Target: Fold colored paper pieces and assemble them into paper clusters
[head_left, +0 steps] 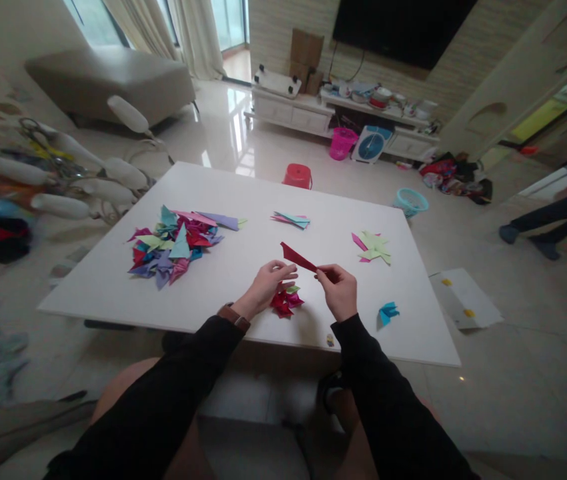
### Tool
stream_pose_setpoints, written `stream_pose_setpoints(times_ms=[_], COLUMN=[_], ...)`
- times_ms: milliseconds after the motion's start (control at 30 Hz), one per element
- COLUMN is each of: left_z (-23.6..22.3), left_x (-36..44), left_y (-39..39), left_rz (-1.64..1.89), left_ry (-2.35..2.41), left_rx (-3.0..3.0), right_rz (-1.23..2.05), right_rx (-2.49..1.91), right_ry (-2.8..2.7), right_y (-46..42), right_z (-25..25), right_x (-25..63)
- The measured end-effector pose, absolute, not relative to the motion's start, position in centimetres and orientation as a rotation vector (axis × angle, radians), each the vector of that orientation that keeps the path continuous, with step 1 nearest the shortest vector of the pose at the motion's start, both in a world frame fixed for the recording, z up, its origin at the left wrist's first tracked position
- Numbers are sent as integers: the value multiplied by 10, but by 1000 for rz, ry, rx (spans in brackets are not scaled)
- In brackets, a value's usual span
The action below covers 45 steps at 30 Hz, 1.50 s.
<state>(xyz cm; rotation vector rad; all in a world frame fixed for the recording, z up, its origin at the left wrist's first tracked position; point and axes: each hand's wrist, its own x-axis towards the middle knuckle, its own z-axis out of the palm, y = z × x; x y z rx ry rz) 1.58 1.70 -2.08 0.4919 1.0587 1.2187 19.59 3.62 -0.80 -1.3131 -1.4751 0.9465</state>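
My right hand (338, 288) pinches one end of a long, folded dark red paper (297, 257), held above the white table (233, 280). My left hand (269, 283) is just below the paper's other end, its fingers bent and apart, with nothing seen in them. Under my hands lies a small cluster of red, pink and green folded paper pieces (286, 303). To the right is a blue folded paper piece (388, 313), with light green and pink folded papers (373, 247) farther back. A large pile of multicoloured folded papers (176, 243) covers part of the left side.
Crossed folded papers (291, 219) lie at the table's far middle. Beyond it stand a red bucket (297, 175) and a light blue basket (411, 201) on the floor. A small sticker-like item (330, 340) is at the near edge. Another person's legs (553, 217) show at far right.
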Motion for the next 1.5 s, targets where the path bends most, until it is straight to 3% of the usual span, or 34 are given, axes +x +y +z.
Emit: stream_pose_setpoints(times_ms=[100, 333, 600, 1000, 1500], left_z=[-24, -17, -13, -16, -17], left_x=[25, 24, 24, 26, 28], left_y=[13, 8, 7, 12, 10], left_rz=[1264, 1392, 1392, 1418, 1301], left_ry=[945, 911, 855, 884, 924], left_rx=[489, 541, 567, 560, 546], right_rz=[962, 1406, 1642, 1609, 1330], right_rx=[-1286, -1191, -1131, -1198, -1185], right_ry=[-1533, -1257, -943, -825, -1179], right_y=[32, 22, 24, 26, 24], right_z=[-7, -9, -11, -9, -14], right_x=[184, 171, 176, 174, 176])
